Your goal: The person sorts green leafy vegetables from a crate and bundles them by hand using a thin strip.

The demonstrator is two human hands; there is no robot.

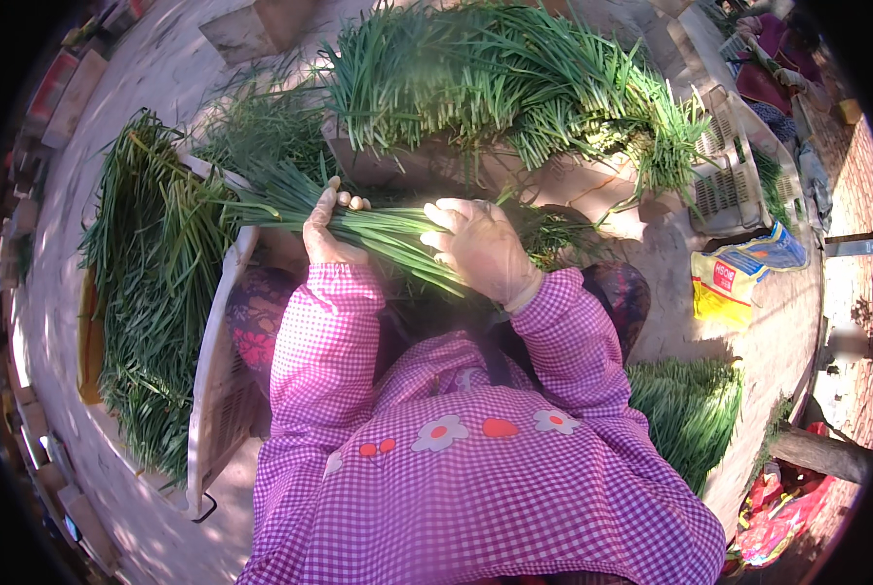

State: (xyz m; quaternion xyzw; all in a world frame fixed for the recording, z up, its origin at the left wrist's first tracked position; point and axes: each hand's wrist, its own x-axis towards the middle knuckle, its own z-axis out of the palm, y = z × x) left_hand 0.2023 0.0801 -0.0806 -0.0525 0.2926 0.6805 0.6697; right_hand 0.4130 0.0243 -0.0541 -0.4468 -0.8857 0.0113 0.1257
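Note:
A bunch of long green Chinese chives (385,232) lies across my lap at knee height, leaf tips to the left and cut ends to the right. My gloved left hand (330,223) is closed round the bunch near its middle, fingertips showing over the far side. Over the stem ends, my gloved right hand (484,248) bends its fingers down; whether it grips the stems is hidden. Beyond my hands, a big heap of chives (480,80) rests on a low support (385,157). Loose, thin leaves (261,131) are piled behind the bunch.
To my left stands a white plastic crate (220,365) packed with chives (158,314). More chives (685,409) lie on the ground at my right. Pale crates (729,190), a yellow and blue bag (729,281) and a log (820,450) are farther right. Another person (776,62) sits at upper right.

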